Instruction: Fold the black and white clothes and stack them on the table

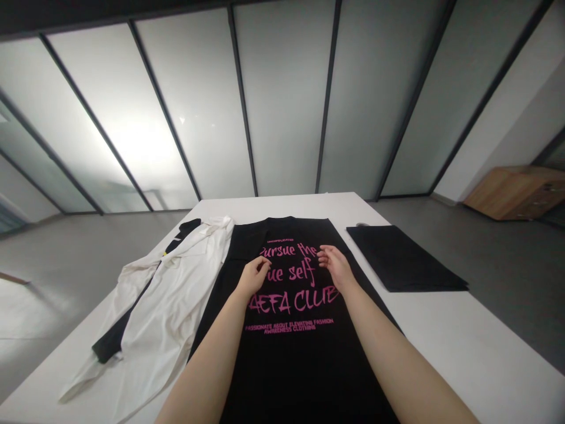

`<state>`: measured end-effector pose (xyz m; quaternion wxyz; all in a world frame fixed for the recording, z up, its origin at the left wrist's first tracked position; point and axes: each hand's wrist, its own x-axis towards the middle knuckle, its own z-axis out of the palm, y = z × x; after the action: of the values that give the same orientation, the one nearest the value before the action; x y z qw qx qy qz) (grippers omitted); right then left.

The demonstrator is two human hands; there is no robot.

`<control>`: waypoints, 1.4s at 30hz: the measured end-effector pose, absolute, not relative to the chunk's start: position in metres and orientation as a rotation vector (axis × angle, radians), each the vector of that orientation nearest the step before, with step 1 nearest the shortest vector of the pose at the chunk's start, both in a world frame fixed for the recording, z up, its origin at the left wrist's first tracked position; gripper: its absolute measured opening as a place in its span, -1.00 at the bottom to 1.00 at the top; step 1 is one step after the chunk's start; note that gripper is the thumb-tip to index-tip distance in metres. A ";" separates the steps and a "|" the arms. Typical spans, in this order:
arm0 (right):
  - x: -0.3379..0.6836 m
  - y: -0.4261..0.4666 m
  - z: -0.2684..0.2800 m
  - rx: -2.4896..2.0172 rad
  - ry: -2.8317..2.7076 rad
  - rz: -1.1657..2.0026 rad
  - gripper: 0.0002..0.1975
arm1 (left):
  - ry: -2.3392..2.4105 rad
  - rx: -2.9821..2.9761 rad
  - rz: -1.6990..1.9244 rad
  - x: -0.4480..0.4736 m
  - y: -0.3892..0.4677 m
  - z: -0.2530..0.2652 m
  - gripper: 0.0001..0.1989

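A black garment (291,371) with pink lettering lies flat on the white table, its far edge near the middle and its near part running out of the bottom of the view. Over the left side of the lettering is my left hand (255,275), thumb and fingertips drawn together, nothing visible in them. My right hand (334,265) is over the right side of the print, fingers loosely curled and a little apart, holding nothing. I cannot tell whether either hand touches the cloth.
To the left lies a white garment (176,288) with a dark strip (119,333) along it. A folded black cloth (406,259) lies on the right of the white table (282,205). Beyond stand frosted glass panels (282,106); a wooden cabinet (507,191) is at far right.
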<state>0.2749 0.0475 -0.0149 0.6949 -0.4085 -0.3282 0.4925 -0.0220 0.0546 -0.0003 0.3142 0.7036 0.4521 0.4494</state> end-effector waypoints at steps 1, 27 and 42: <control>0.275 0.048 -0.015 -0.916 -0.739 1.096 -0.74 | 1.194 1.864 1.182 -0.022 0.054 0.000 -0.81; 0.275 0.050 -0.015 -1.241 -0.955 0.811 -0.59 | 1.251 1.976 1.108 -0.022 0.058 -0.004 -0.79; 0.348 0.026 0.003 -2.333 -1.520 0.214 -0.34 | 1.304 2.022 1.054 -0.020 0.058 -0.001 -0.77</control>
<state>0.3478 0.0264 0.0032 0.1736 -0.8228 -0.5359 0.0756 -0.0201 0.0582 -0.0006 0.2546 0.7445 0.4800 0.3879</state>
